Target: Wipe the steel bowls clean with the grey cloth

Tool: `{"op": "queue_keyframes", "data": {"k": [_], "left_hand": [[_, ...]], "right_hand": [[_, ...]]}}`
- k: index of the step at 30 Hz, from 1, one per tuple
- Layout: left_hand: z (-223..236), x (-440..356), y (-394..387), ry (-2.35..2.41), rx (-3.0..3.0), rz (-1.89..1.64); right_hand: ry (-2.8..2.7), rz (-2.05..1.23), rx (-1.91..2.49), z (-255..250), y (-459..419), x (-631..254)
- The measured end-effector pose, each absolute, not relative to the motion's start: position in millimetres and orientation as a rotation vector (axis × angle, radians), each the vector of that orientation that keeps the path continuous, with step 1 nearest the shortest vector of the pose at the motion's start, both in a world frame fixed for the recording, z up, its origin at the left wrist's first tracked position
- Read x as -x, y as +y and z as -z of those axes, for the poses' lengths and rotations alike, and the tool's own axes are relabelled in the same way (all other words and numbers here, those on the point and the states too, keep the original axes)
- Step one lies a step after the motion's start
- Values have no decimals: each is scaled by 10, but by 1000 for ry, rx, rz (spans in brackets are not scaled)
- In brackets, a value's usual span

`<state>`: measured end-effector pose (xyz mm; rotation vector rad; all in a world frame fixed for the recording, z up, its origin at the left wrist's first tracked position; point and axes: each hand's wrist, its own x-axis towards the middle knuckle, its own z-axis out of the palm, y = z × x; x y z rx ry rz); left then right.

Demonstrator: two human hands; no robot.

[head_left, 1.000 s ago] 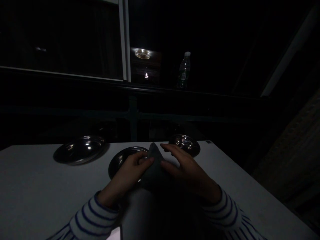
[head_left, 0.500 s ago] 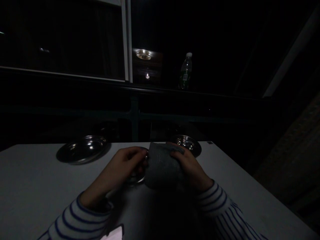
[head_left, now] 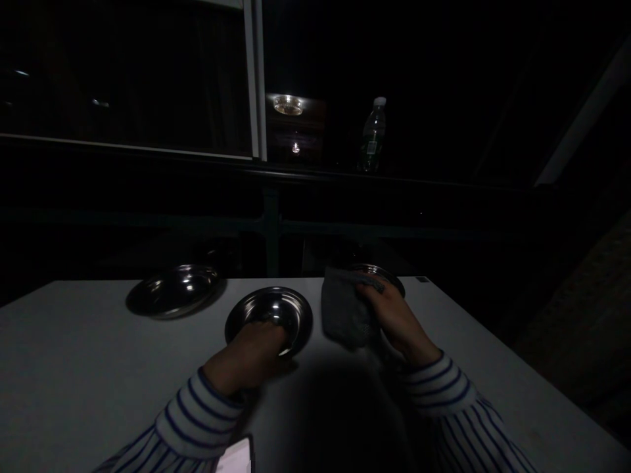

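White screen (head_left: 235,456) on the desk (head_left: 113,374), cut off by the bottom edge. The left hand (head_left: 249,358) covers the near rim of the middle bowl (head_left: 296,309); its fingertips are hidden, so I cannot tell whether they grip. Right of centre, the right hand (head_left: 399,322) has its fingers closed on the grey cloth (head_left: 345,312), long axis near upright, lower end slightly rightward, blurred. Beyond are 2 bowls: left bowl (head_left: 170,292), tilted, and right bowl (head_left: 377,269), mostly hidden.
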<state>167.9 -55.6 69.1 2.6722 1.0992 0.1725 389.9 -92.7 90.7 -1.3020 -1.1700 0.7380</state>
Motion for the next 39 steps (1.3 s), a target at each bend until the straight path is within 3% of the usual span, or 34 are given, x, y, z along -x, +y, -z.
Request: {"op": "queue_keyframes", "data": {"k": [6, 11, 26, 33, 39], "left_hand": [[-738, -1688, -574, 1143, -2764, -137], [-855, -1585, -457, 1210, -2647, -431], [-931, -1419, -271, 1128, -2092, -882], [-1053, -1431, -421, 1164, -1706, -1050], [-1068, -1370, -567, 992, -1284, -1053]], "right_hand": [[-1094, -852, 1297, -847, -908, -3912], [-1099, -813, 1281, -798, -886, -3904], [-1232, -629, 1317, -730, -897, -3680], [-1586, -258, 1218, -669, -1026, -3316], [-2160, 306, 1058, -558, -1062, -3043]]}}
